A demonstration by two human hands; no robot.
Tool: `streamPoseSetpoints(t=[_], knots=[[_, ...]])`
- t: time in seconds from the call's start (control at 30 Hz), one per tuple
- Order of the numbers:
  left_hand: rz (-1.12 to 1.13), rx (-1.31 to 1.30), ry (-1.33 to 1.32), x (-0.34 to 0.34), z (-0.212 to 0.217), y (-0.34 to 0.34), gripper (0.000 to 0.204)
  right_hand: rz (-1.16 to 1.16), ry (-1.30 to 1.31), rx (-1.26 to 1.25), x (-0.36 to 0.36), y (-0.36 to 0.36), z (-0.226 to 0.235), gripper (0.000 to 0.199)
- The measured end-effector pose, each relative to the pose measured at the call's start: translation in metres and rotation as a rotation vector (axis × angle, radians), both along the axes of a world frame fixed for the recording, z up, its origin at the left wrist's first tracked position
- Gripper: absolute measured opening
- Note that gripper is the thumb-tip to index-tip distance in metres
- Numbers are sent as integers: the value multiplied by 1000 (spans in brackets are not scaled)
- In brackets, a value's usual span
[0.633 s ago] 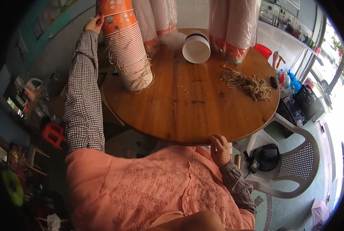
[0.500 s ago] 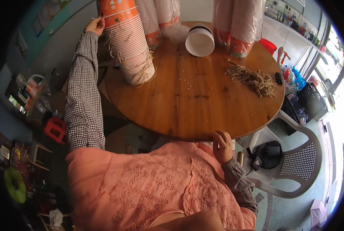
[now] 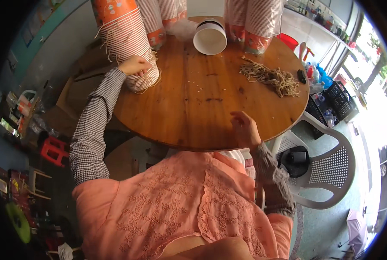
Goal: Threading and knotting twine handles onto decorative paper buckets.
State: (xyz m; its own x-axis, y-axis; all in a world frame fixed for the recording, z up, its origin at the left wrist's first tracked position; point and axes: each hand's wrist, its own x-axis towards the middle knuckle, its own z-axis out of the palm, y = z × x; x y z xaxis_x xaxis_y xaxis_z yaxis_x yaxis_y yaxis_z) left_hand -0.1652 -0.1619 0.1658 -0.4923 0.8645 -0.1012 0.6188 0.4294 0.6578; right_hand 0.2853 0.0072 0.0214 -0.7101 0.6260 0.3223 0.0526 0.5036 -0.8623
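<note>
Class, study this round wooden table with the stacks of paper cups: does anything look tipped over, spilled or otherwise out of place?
Yes. One white cup lies on its side near the far edge, mouth open toward the camera, while the cup stacks stand in columns. Small pale crumbs are scattered on the table, and a loose tangle of string lies at the right.

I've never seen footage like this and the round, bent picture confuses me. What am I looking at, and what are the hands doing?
It is one wide fisheye camera worn on a person's head, looking down, so edges bend. No machine: two bare hands. The left hand rests on a tall stack of striped paper cups on a round wooden table. The right hand hovers empty at the table's near edge. Also there: a white cup on its side and a pile of tan strings.
</note>
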Motion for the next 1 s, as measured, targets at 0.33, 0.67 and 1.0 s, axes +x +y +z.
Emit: streamPoseSetpoints(t=[0.33,0.67,1.0], knots=[[-67,188,-5,16,-114,156,38,-297,-55,168,-105,146,-20,22],[294,605,-108,-8,-167,293,68,-426,204,147,-204,233,-35,27],[378,973,-99,-33,-191,324,33,-379,368,-71,-310,282,-13,31]])
